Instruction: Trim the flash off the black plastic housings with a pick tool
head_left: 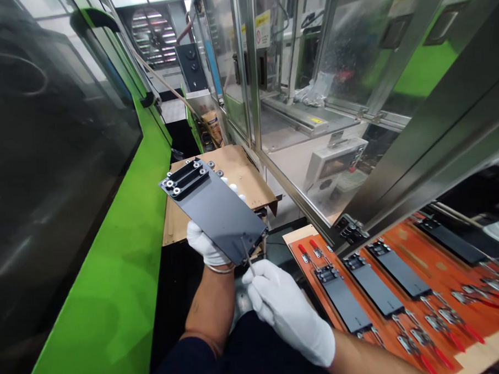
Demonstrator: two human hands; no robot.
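My left hand (206,247), in a white glove, holds a flat dark grey plastic panel (223,207) from beneath. White fingertips show along the panel's far edge. The panel is tilted, and its upper end carries black raised ribs with several round metal inserts. In my right hand (285,304), also gloved, is a thin pointed metal tool (248,253), pinched between thumb and fingers. Its tip lies over the panel's near end, close to the corner; whether it touches the surface I cannot tell. The tool's handle is hidden inside the hand.
Behind the panel stands a cardboard-covered table (249,170). An orange board (386,291) at right bears several similar panels (345,301) and red-handled toggle clamps (439,355). A green machine door (112,259) borders the left; a glazed metal-framed enclosure (252,71) rises ahead to the right.
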